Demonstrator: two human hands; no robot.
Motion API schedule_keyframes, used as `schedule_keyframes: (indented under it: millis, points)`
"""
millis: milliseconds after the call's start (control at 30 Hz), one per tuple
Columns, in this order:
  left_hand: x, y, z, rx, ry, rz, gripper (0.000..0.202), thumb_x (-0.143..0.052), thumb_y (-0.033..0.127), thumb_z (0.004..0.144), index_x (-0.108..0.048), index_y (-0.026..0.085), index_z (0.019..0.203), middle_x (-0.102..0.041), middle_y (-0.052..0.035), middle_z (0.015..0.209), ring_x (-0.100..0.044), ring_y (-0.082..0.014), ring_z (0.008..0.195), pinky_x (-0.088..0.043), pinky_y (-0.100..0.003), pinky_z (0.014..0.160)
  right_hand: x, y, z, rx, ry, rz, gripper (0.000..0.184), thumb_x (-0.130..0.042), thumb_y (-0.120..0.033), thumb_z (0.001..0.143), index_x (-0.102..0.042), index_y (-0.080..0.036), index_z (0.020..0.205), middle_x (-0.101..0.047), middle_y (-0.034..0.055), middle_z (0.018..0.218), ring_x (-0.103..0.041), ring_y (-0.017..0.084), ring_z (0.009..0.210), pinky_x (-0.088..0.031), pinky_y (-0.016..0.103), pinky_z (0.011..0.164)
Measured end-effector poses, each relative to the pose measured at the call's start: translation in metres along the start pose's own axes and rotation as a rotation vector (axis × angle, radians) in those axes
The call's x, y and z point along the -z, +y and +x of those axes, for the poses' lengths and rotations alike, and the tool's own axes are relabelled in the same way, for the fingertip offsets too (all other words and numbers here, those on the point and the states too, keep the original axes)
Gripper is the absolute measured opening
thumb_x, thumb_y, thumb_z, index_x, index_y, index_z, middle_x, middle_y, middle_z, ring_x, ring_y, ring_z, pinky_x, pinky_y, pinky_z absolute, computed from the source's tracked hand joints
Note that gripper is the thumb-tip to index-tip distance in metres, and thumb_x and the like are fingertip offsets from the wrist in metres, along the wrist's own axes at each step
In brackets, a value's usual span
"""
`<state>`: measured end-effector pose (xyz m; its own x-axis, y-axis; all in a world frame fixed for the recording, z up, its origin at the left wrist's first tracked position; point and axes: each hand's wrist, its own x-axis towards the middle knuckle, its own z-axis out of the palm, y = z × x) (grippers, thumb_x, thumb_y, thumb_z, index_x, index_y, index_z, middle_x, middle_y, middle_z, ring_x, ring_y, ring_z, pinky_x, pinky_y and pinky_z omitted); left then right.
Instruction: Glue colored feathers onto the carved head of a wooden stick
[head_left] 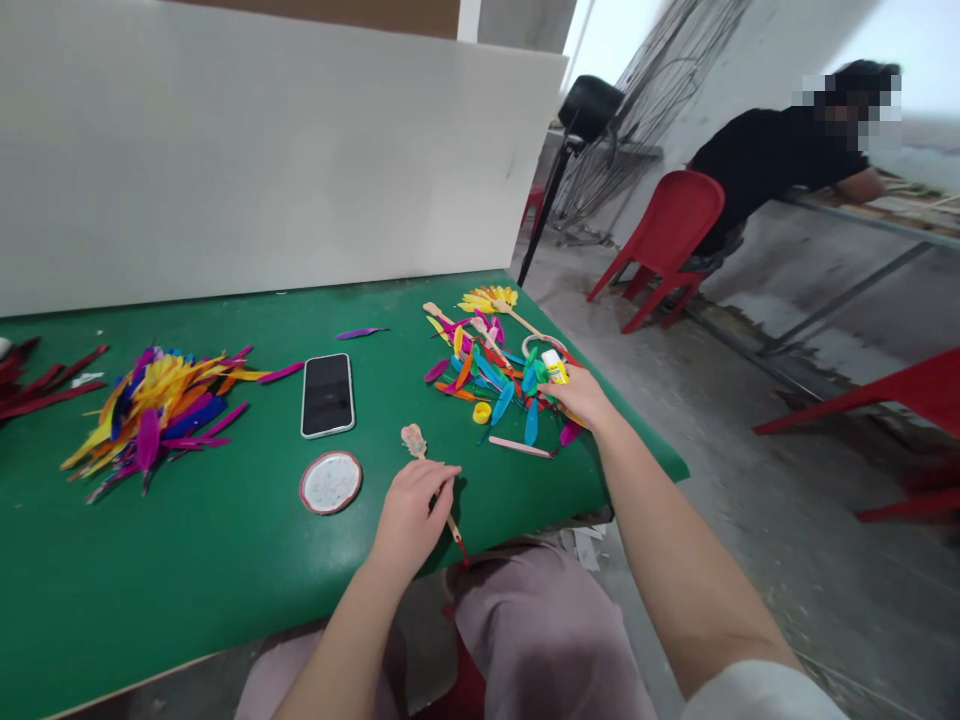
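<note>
My left hand (420, 505) is at the table's front edge, its fingers closed over a thin wooden stick (452, 526). The stick's broad, pale head (412, 438) shows beyond the fingers, and its red-tipped end pokes out over the edge. In my right hand (581, 397) is a small yellow-and-white glue bottle (555, 367), gripped above a pile of coloured feathers (491, 378). A yellow cap (481, 412) and a flat pink stick (520, 447) lie in front of that pile. Behind it rests a stick with a fan of yellow feathers (487, 298).
A phone (328, 395) and a round white lid with a red rim (331, 483) lie left of centre on the green table (247, 560). Farther left are another feather pile (161, 410) and dark red feathers (45, 385). A person (772, 160) sits at another table.
</note>
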<state>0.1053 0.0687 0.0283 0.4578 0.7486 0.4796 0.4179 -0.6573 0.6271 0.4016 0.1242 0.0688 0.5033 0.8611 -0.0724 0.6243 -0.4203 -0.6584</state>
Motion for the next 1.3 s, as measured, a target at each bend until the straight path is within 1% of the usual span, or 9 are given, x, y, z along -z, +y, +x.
schedule_keyframes:
  millis: [167, 300, 433, 567, 833, 1000, 1100, 1200, 1300]
  points:
    - [0.0, 0.001, 0.001, -0.014, 0.002, -0.004, 0.021, -0.046, 0.015, 0.084, -0.064, 0.017, 0.094, -0.069, -0.0044, 0.088, -0.061, -0.0169, 0.086, -0.051, -0.035, 0.08, 0.003, -0.002, 0.002, 0.035, 0.108, -0.188, 0.022, -0.063, -0.03, 0.066, -0.056, -0.016, 0.081, -0.062, 0.0054, 0.073, -0.058, 0.019, 0.064, -0.039, 0.026, 0.053]
    - [-0.001, 0.001, 0.002, -0.019, 0.003, -0.011, 0.02, -0.046, 0.015, 0.084, -0.064, 0.018, 0.094, -0.069, -0.0043, 0.088, -0.061, -0.0167, 0.085, -0.051, -0.034, 0.079, -0.01, -0.012, 0.005, 0.104, 0.116, -0.258, 0.025, -0.062, -0.034, 0.068, -0.057, -0.017, 0.086, -0.063, 0.0076, 0.084, -0.059, 0.023, 0.078, -0.039, 0.027, 0.06]
    - [-0.001, 0.001, 0.001, -0.008, 0.005, -0.019, 0.02, -0.047, 0.014, 0.083, -0.064, 0.018, 0.093, -0.069, -0.004, 0.088, -0.061, -0.0165, 0.085, -0.05, -0.033, 0.079, -0.032, -0.022, 0.008, 0.179, 0.052, -0.263, 0.03, -0.069, -0.039, 0.061, -0.058, -0.018, 0.081, -0.063, 0.007, 0.086, -0.058, 0.024, 0.081, -0.039, 0.027, 0.061]
    - [0.0, 0.002, 0.001, 0.006, 0.005, -0.023, 0.02, -0.048, 0.014, 0.083, -0.064, 0.018, 0.094, -0.069, -0.004, 0.089, -0.061, -0.0166, 0.085, -0.05, -0.034, 0.08, -0.043, -0.024, 0.009, 0.176, 0.029, -0.219, 0.025, -0.07, -0.029, 0.06, -0.058, -0.018, 0.079, -0.063, 0.0042, 0.078, -0.058, 0.02, 0.072, -0.039, 0.025, 0.057]
    - [-0.001, 0.002, 0.001, 0.029, -0.019, -0.051, 0.02, -0.047, 0.014, 0.083, -0.063, 0.018, 0.094, -0.068, -0.0038, 0.09, -0.06, -0.0161, 0.086, -0.049, -0.034, 0.08, -0.019, -0.025, 0.006, 0.095, 0.068, -0.094, 0.019, -0.065, -0.028, 0.065, -0.054, -0.016, 0.074, -0.056, -0.0025, 0.059, -0.05, 0.01, 0.046, -0.038, 0.022, 0.046]
    - [-0.001, 0.002, 0.001, 0.021, -0.018, -0.063, 0.02, -0.047, 0.013, 0.083, -0.063, 0.018, 0.094, -0.069, -0.0037, 0.09, -0.06, -0.0159, 0.085, -0.049, -0.033, 0.08, 0.01, -0.017, 0.01, 0.081, 0.15, -0.117, 0.02, -0.063, -0.03, 0.068, -0.054, -0.016, 0.079, -0.058, -0.0003, 0.066, -0.052, 0.011, 0.05, -0.04, 0.023, 0.048]
    - [-0.001, 0.002, 0.001, 0.017, -0.014, -0.062, 0.02, -0.047, 0.014, 0.084, -0.063, 0.018, 0.094, -0.069, -0.0039, 0.089, -0.06, -0.0161, 0.084, -0.049, -0.034, 0.079, 0.022, -0.012, 0.012, 0.065, 0.235, -0.207, 0.02, -0.063, -0.03, 0.068, -0.056, -0.015, 0.081, -0.061, 0.006, 0.074, -0.057, 0.019, 0.063, -0.04, 0.027, 0.053]
    - [-0.001, 0.002, 0.002, 0.013, -0.014, -0.064, 0.02, -0.047, 0.014, 0.084, -0.063, 0.018, 0.094, -0.068, -0.004, 0.089, -0.06, -0.016, 0.084, -0.049, -0.033, 0.079, 0.016, -0.014, 0.007, 0.118, 0.261, -0.287, 0.023, -0.061, -0.031, 0.07, -0.057, -0.016, 0.087, -0.063, 0.0098, 0.085, -0.058, 0.025, 0.08, -0.04, 0.03, 0.061]
    - [-0.001, 0.002, 0.002, 0.017, -0.021, -0.062, 0.02, -0.047, 0.013, 0.083, -0.063, 0.018, 0.094, -0.068, -0.0037, 0.089, -0.06, -0.0156, 0.084, -0.049, -0.033, 0.079, -0.004, -0.021, -0.002, 0.234, 0.14, -0.317, 0.024, -0.065, -0.033, 0.068, -0.059, -0.019, 0.086, -0.064, 0.0056, 0.085, -0.058, 0.023, 0.082, -0.04, 0.028, 0.064]
